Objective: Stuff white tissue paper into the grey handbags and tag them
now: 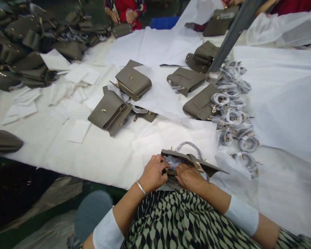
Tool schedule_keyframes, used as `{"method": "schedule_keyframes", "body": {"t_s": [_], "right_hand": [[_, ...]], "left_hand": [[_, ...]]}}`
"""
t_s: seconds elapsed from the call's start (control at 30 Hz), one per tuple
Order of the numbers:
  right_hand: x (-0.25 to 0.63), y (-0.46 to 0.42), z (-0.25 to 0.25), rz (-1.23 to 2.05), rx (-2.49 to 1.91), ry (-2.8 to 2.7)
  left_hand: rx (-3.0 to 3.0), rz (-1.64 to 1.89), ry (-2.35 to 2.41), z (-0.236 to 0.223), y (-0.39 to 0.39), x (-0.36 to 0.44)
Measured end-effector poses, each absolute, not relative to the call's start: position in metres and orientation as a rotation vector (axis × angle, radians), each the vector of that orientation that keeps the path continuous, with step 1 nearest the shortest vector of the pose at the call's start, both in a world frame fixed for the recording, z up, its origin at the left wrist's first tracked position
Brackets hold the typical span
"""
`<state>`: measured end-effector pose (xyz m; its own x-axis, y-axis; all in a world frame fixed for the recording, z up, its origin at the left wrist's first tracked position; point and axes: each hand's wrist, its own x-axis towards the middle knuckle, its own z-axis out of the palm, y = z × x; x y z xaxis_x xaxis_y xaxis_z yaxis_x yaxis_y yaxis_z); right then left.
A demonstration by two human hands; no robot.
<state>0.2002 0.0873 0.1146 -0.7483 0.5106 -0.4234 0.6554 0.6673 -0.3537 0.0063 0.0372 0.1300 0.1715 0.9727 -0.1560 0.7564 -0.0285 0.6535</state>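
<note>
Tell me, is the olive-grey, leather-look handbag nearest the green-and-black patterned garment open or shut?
Open: the olive-grey, leather-look handbag gapes at its mouth, and crumpled, translucent plastic shows inside.

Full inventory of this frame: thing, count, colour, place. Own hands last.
Open leather-look flap handbag: 1, olive-grey, at both hands
Loose flap handbags: at least 5, olive-grey, mid-table
Heaped handbags: many, olive-grey, far left
Left-edge bag: 1, olive-grey
Film-wrapped coils: many, grey, right
Small flat sheets: many, white, left and middle
Covered table: 1, white, centre
Slanting post: 1, dark grey, upper right
Rectangular object: 1, blue, far edge
Round stool-like disc: 1, blue-grey, lower left
Co-workers: at least 2, red clothing, far side
Bracelet: 1, silver, left wrist
Left hand: 1, bare, handbag's left side
Right hand: 1, bare, handbag's opening
</note>
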Motion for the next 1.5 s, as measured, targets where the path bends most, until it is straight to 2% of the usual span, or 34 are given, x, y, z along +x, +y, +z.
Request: {"method": "schedule_keyframes", "body": {"t_s": [0.13,0.27,0.47,0.67,0.9,1.17,1.27,1.43,1.5], "right_hand": [[0.192,0.081,0.105,-0.606,1.042,2.589],[0.193,0.089,0.108,-0.557,1.094,2.603],[0.204,0.092,0.112,-0.635,1.149,2.515],[0.209,0.096,0.117,-0.621,1.207,2.507],[0.244,0.096,0.139,-0.755,1.181,2.665],[0.25,0.096,0.136,-0.87,1.243,2.66],[0.262,0.096,0.152,-1.151,1.253,2.7],[0.294,0.153,0.187,-2.208,1.397,2.383],[0.296,0.197,0.187,-2.515,1.586,2.242]], "left_hand": [[2.017,0.192,1.712,0.139,0.046,0.016],[2.114,0.09,1.772,0.141,0.055,0.024],[2.148,-0.037,1.85,0.134,0.07,0.033],[2.153,-0.078,1.917,0.129,0.083,0.042],[2.177,-0.017,1.855,0.135,0.063,0.03],[2.137,-0.018,1.859,0.141,0.064,0.035],[2.002,0.057,1.859,0.14,0.063,0.029],[1.906,0.5,1.635,0.13,0.06,0.012],[1.85,0.72,1.525,0.125,0.062,0.004]]}}
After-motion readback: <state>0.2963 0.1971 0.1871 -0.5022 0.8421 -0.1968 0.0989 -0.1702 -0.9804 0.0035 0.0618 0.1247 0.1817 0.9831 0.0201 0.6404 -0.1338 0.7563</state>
